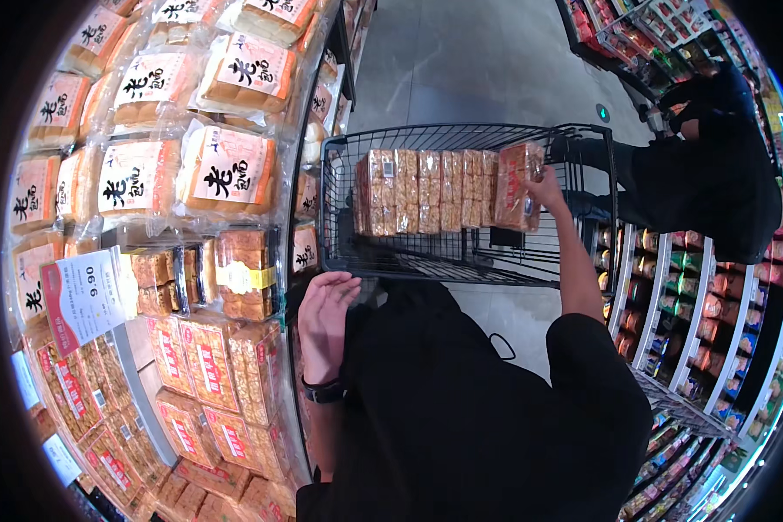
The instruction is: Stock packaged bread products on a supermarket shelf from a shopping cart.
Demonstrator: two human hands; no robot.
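Observation:
My right hand (545,189) grips the right side of a plastic-wrapped snack pack with a red label (517,186). That pack is at the right end of a row of similar wrapped packs (430,189) in a black wire shopping cart (430,274). My left hand (328,313), with a dark band at the wrist, is raised beside the cart's near left corner. Its fingers are together and slightly curled, and no item shows in it. Whether it touches the cart rim cannot be told.
Bagged bread loaves (227,166) fill the shelves at the left, above more red-labelled packs (212,365) and a price sign (88,297). A person in dark clothes (705,163) stands at the cart's right end. Stocked shelves (685,326) line the right.

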